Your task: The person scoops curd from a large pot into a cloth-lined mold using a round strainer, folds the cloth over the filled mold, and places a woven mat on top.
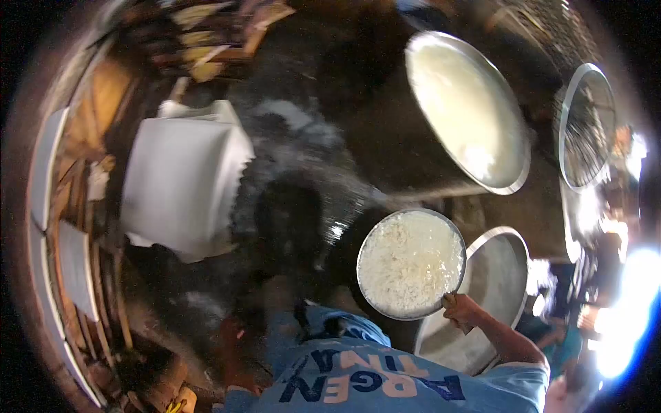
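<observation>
Pan: the round metal pan [405,318] sat just below and right of mid-frame; loaded near the rim with a lumpy, wet-looking white mass [410,258]; mouth faced up toward the camera.
Right hand: the right hand [463,311] was clenched around the handle at the pan's lower-right edge.
Left hand: a dim, blurred left arm [236,354] showed at lower left; left hand lost in shadow; could not tell whether it gripped anything.
Bearing: bowl pointed up and left from the handle; long axis, handle through bowl, ran lower right to upper left; bowl alone was round, with no long axis.
Pots: pan overlapped the upper-left rim of the lower pot [513,272] in view, contact unclear; a larger pot [508,190] of milky liquid [458,103] stood at upper right.
Carry: judged a front-heavy, one-handed load; best kept level, wrist firm, turns slow; a tip at the far edge would likely spill; a second hand there would probably help.
</observation>
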Motion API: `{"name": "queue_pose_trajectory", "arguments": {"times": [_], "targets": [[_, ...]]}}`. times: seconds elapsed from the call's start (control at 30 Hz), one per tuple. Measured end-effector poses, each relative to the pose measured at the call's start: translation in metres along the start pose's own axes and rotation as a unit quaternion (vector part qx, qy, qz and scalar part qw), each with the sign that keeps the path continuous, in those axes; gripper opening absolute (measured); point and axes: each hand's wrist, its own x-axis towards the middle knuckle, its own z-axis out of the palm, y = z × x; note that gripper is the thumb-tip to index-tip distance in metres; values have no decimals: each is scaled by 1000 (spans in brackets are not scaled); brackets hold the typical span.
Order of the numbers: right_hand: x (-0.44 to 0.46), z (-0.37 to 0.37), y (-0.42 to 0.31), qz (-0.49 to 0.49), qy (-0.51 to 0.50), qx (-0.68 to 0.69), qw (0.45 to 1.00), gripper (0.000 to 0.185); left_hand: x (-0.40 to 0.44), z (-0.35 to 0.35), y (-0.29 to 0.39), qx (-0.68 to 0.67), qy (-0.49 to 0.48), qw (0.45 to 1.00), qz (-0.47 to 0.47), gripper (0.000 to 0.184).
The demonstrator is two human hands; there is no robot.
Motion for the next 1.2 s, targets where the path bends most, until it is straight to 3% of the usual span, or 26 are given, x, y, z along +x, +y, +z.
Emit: {"name": "queue_pose_trajectory", "arguments": {"times": [0.03, 0.07, 0.13, 0.17, 0.2, 0.23, 0.27, 0.33, 0.37, 0.4, 0.47, 0.5, 0.53, 0.57, 0.6, 0.63, 0.8, 0.87, 0.93, 1.1, 1.13, 1.2], "targets": [[30, 20, -43, 63, -3, 54, 997, 9, 7, -15, 14, -89, 17, 994, -57, 30], [76, 34, -50, -46, -9, -47, 998, 11, 5, -27, 35, -127, 29, 988, -79, 33], [157, 64, -87, -260, 52, -265, 927, 18, 10, -48, 71, -178, 54, 978, -92, 39], [195, 89, -109, -169, -15, -100, 980, 20, 16, -58, 90, -198, 74, 972, -107, 42], [227, 115, -147, -64, -45, 68, 995, 23, 21, -69, 108, -213, 95, 964, -125, 45], [261, 142, -177, -42, -73, 200, 976, 28, 32, -77, 128, -250, 113, 941, -199, 47], [293, 161, -214, -147, -83, 126, 978, 29, 37, -78, 132, -300, 140, 927, -179, 47], [317, 215, -342, -207, -81, 6, 975, 30, 49, -91, 131, -384, 185, 895, -129, 48], [309, 237, -409, -161, -67, -49, 983, 29, 52, -97, 131, -355, 164, 907, -155, 49], [345, 267, -425, -109, -123, 71, 984, 28, 58, -109, 134, -325, 141, 918, -180, 51], [439, 332, -439, -102, -169, 98, 975, 27, 47, -126, 155, -189, 122, 950, -215, 53], [483, 362, -446, -155, -159, 7, 975, 27, 40, -132, 161, -82, 125, 964, -221, 53], [520, 393, -448, -276, -137, 19, 951, 25, 27, -121, 138, -215, 178, 918, -281, 53], [532, 416, -463, -252, -163, 107, 948, 23, 6, -107, 104, -341, 225, 851, -330, 53], [544, 439, -478, -226, -186, 195, 936, 22, -9, -101, 59, -372, 220, 827, -360, 52], [549, 451, -498, -46, -248, 344, 905, 20, -26, -100, 46, -379, 220, 811, -388, 52], [553, 490, -560, -85, -248, 408, 875, 20, -67, -99, 26, -380, 229, 772, -456, 50], [587, 519, -540, -93, -232, 445, 860, 19, -74, -97, 24, -381, 228, 771, -456, 49], [608, 530, -533, -31, -178, 501, 846, 20, -80, -93, 20, -381, 221, 775, -452, 49], [569, 478, -562, -55, 68, 362, 928, 33, -91, -77, -1, -386, 195, 811, -393, 47], [554, 462, -574, -63, 118, 323, 937, 35, -89, -76, -7, -384, 181, 831, -358, 47], [519, 428, -600, -75, 193, 263, 942, 41, -66, -86, -15, -337, 137, 910, -201, 47]]}}
